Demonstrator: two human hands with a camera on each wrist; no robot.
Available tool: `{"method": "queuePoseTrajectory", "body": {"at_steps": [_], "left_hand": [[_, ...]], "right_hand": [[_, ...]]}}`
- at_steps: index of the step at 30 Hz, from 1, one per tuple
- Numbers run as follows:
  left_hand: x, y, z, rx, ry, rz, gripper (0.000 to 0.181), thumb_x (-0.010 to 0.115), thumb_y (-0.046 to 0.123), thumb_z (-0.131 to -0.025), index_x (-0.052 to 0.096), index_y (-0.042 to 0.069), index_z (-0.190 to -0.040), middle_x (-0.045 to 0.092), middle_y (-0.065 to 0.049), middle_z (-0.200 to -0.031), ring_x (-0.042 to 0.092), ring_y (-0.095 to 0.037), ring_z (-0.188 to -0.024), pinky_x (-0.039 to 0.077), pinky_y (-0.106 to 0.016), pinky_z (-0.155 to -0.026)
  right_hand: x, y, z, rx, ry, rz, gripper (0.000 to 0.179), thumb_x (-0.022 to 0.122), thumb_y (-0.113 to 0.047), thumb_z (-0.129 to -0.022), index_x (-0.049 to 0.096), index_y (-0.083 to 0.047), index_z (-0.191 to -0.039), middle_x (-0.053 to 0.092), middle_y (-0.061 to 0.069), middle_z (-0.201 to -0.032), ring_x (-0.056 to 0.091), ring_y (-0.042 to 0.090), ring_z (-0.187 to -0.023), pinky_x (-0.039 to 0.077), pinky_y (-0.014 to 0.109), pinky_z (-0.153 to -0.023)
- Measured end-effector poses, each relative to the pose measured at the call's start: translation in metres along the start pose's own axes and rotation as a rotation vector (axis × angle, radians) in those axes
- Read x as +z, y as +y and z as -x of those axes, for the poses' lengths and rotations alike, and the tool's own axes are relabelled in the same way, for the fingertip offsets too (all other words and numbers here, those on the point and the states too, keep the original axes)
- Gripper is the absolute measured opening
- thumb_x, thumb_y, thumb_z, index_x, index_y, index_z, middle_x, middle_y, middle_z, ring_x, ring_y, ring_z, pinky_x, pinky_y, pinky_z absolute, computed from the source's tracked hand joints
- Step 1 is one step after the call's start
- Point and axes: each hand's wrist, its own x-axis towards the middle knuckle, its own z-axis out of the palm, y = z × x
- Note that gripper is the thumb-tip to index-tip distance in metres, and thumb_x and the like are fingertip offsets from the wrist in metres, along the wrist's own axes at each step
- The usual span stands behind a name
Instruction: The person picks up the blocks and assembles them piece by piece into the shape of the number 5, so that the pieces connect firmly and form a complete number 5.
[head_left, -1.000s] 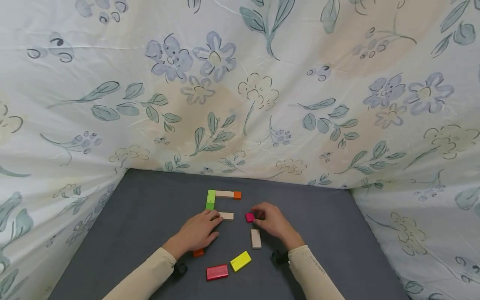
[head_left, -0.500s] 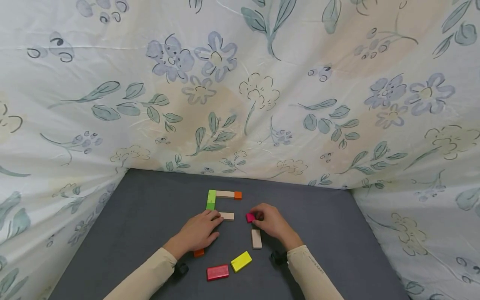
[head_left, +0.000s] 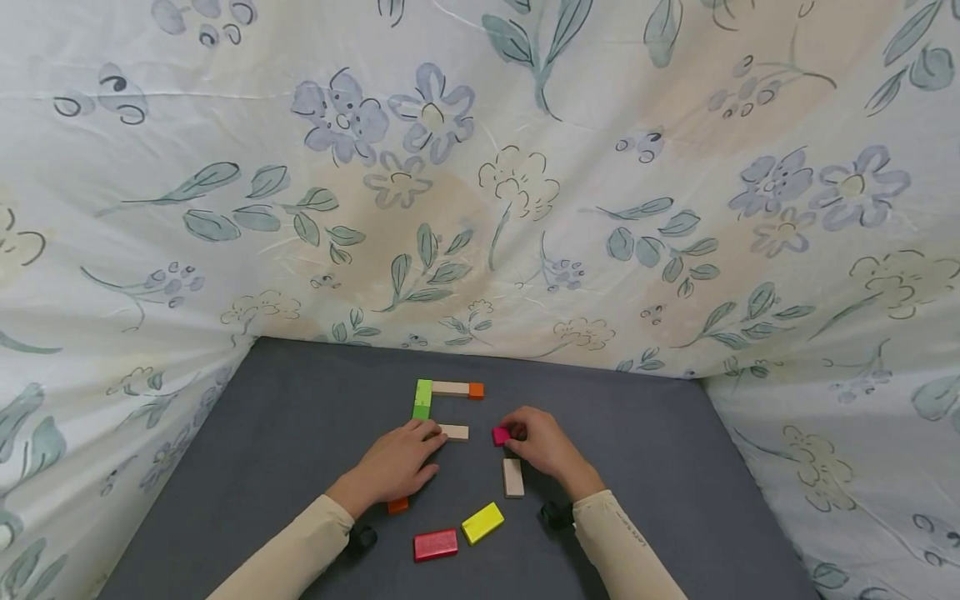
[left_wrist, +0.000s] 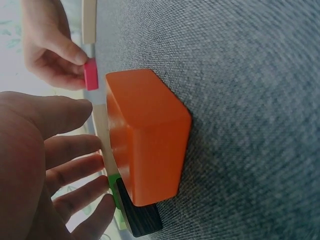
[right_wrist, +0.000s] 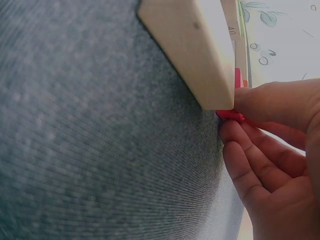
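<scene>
- Pinching a pink block (head_left: pixel 500 436) between thumb and fingers, a person's right hand (head_left: pixel 551 446) sits at three o'clock on a dial centred between the hands, the block just inside it.
- At nine o'clock, the left hand (head_left: pixel 393 460) lies loosely spread, gripping nothing, fingertips at a middle pale block (head_left: pixel 455 432).
- Beneath both stretches a dark grey tabletop (head_left: pixel 322 408), finely woven in the wrist views.
- Green blocks (head_left: pixel 422 400) lie between ten and eleven, an orange cube (head_left: pixel 476 391) at twelve.
- A near pale block (head_left: pixel 513 478) rests at four, a yellow block (head_left: pixel 482 523) at six, a red block (head_left: pixel 435 545) near seven.
- Floral fabric (head_left: pixel 517 208), wrinkled and white with peach patches, blue blooms and green sprigs, hangs behind the table at twelve and along both sides.
</scene>
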Motion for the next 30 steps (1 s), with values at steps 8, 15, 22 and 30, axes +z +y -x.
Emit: {"method": "queuePoseTrajectory", "body": {"at_steps": [8, 15, 22, 30], "left_hand": [[0.0014, -0.0014, -0.0012, 0.0, -0.003, 0.0, 0.052, 0.074, 0.035, -0.105, 0.067, 0.008, -0.149, 0.06, -0.007, -0.145, 0.055, -0.027, -0.13, 0.055, -0.045, -0.105], [0.001, -0.0015, -0.002, -0.003, -0.01, 0.007, 0.052, 0.074, 0.035, -0.105, 0.067, 0.009, -0.149, 0.06, -0.007, -0.146, 0.055, -0.027, -0.131, 0.055, -0.046, -0.105], [0.0011, -0.0002, -0.0013, -0.004, -0.011, -0.004, 0.052, 0.074, 0.035, -0.105, 0.067, 0.009, -0.149, 0.06, -0.007, -0.146, 0.055, -0.026, -0.131, 0.055, -0.045, -0.105], [0.0008, -0.0006, -0.0008, -0.008, -0.014, 0.003, 0.052, 0.074, 0.035, -0.105, 0.066, 0.009, -0.15, 0.06, -0.007, -0.146, 0.055, -0.026, -0.132, 0.055, -0.045, -0.106]], "right_hand": [[-0.0014, -0.0009, -0.0014, 0.006, 0.0, -0.003, 0.027, 0.083, -0.004, -0.095, 0.08, -0.01, -0.121, 0.069, -0.001, -0.107, 0.062, 0.015, -0.091, 0.058, 0.039, -0.084], [0.0002, -0.002, -0.0034, -0.001, 0.011, -0.01, 0.026, 0.084, -0.005, -0.094, 0.079, -0.009, -0.119, 0.069, -0.001, -0.106, 0.063, 0.015, -0.09, 0.059, 0.04, -0.083], [0.0014, -0.0055, -0.0057, 0.001, 0.009, -0.008, 0.024, 0.084, -0.007, -0.095, 0.079, -0.009, -0.119, 0.069, -0.001, -0.105, 0.063, 0.015, -0.09, 0.059, 0.039, -0.083], [0.0029, -0.0092, -0.0069, -0.025, 0.024, -0.001, 0.022, 0.085, -0.007, -0.095, 0.079, -0.009, -0.115, 0.068, -0.002, -0.103, 0.063, 0.013, -0.088, 0.059, 0.037, -0.08]]}}
